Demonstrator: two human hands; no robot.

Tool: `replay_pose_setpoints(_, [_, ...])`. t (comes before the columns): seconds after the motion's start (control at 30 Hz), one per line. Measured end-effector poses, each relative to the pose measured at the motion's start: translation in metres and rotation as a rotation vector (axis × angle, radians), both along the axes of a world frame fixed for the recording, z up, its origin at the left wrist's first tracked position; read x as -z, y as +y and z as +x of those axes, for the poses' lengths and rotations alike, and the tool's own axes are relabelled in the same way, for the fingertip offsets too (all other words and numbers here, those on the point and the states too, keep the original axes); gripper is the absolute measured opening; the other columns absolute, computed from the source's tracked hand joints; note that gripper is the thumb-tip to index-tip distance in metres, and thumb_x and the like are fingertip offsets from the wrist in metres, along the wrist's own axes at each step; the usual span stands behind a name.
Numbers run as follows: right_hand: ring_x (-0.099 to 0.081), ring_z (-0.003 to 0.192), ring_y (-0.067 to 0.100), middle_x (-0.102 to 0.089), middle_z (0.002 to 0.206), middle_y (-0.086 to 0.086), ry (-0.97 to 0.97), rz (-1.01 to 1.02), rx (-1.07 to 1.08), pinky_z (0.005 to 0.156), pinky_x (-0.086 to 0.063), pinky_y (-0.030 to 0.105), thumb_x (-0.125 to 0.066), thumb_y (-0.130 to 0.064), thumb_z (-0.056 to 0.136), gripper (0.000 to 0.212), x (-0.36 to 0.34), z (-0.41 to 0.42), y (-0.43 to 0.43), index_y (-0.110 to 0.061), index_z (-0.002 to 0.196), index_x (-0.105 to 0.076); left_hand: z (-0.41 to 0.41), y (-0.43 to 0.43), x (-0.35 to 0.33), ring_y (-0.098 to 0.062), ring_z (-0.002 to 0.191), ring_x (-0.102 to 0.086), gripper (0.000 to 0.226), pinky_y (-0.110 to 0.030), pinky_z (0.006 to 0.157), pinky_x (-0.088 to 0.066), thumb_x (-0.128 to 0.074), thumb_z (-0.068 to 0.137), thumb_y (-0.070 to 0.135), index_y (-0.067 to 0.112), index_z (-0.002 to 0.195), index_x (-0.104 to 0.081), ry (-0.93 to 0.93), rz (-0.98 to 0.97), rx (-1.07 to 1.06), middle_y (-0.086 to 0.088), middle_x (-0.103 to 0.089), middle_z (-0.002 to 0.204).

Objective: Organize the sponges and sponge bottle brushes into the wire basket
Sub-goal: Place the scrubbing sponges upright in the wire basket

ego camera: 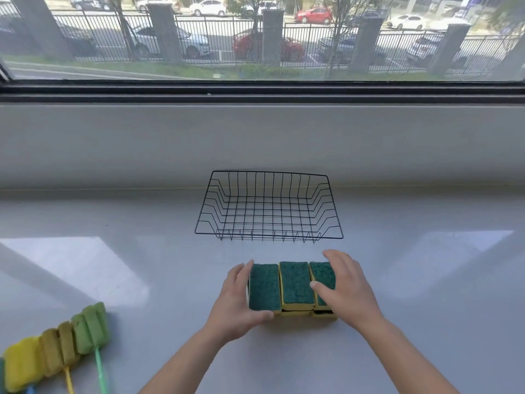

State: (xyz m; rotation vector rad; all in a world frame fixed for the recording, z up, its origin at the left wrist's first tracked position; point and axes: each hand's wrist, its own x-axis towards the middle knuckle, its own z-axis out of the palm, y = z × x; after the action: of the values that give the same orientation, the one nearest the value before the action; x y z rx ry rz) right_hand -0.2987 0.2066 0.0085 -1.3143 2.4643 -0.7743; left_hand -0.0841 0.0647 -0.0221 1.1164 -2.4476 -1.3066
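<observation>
1. Watching from my remote feed: pale countertop [397, 280] under a window [255, 38], wire basket [268, 207] standing empty at the back, just beyond the hands.
2. Sponge bottle brushes [56, 348] lie in a row at near-left, well apart from the basket, heads touching, thin handles running off the frame's bottom edge. Exact count unclear from here.
3. Sponges [294, 285], green scrub side up, sit as a tight block of three w/ what looks like a second layer underneath, near the basket's front rim.
4. Left hand [241, 302] is cupped on the block's left side, fingers spread, thumb at the front corner. Right hand [346, 288] lies over the right-hand sponge, fingers loosely open. Both touch the block; whether it's lifted I can't tell.
5. Risk, imo: only side pressure holds six loose pieces together. Ease off & the middle stack may drop out; squeeze too hard & soft foam buckles upward.
6. Risk 2: the low front rim could catch the bottom layer on the way in.
</observation>
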Motion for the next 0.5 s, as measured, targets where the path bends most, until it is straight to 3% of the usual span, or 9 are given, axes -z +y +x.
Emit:
replay_pose_setpoints(0.1, [-0.019, 0.147, 0.014, -0.028, 0.160, -0.005, 0.087, 0.141, -0.286, 0.118, -0.020, 0.026, -0.072, -0.057, 0.072, 0.102, -0.009, 0.001, -0.023, -0.020, 0.155, -0.025, -0.011, -0.006, 0.004, -0.006, 0.147, -0.002, 0.133, -0.027, 0.116, -0.024, -0.075, 0.050, 0.067, 0.039, 0.150, 0.008, -0.145, -0.263, 0.165, 0.018, 0.008, 0.158])
replay_pose_setpoints(0.2, [-0.010, 0.151, 0.019, -0.016, 0.164, -0.002, 0.294, 0.349, -0.487, 0.124, -0.012, 0.036, -0.073, -0.070, 0.061, 0.126, -0.011, -0.001, -0.044, -0.018, 0.158, -0.009, -0.024, -0.014, 0.007, -0.015, 0.150, 0.011, 0.138, -0.034, 0.123, -0.011, -0.079, 0.053, 0.064, 0.030, 0.151, 0.012, -0.264, -0.428, 0.277, 0.007, 0.007, 0.162])
replay_pose_setpoints(0.27, [-0.010, 0.151, 0.021, -0.016, 0.164, 0.000, 0.378, 0.430, -0.551, 0.125, -0.010, 0.040, -0.076, -0.072, 0.056, 0.135, -0.011, -0.002, -0.055, -0.015, 0.157, -0.006, -0.029, -0.018, 0.007, -0.020, 0.151, 0.005, 0.137, -0.034, 0.122, -0.013, -0.080, 0.054, 0.058, 0.025, 0.153, 0.009, -0.293, -0.459, 0.289, 0.004, -0.004, 0.161])
replay_pose_setpoints(0.37, [-0.024, 0.146, 0.024, -0.031, 0.157, 0.006, 0.444, 0.552, -0.607, 0.124, -0.012, 0.043, -0.078, -0.075, 0.051, 0.139, -0.011, -0.002, -0.067, -0.009, 0.155, -0.014, -0.032, -0.021, 0.009, -0.020, 0.141, -0.023, 0.129, -0.026, 0.111, -0.030, -0.077, 0.054, 0.053, 0.021, 0.153, -0.001, -0.269, -0.466, 0.261, 0.003, -0.024, 0.148])
replay_pose_setpoints(0.5, [-0.046, 0.128, 0.025, -0.052, 0.134, 0.005, 0.443, 0.580, -0.632, 0.120, -0.023, 0.044, -0.081, -0.069, 0.052, 0.118, -0.002, 0.001, -0.071, -0.011, 0.143, -0.035, -0.026, -0.022, 0.011, -0.015, 0.124, -0.038, 0.120, -0.025, 0.098, -0.042, -0.071, 0.050, 0.058, 0.020, 0.149, -0.014, -0.244, -0.444, 0.238, 0.007, -0.032, 0.133])
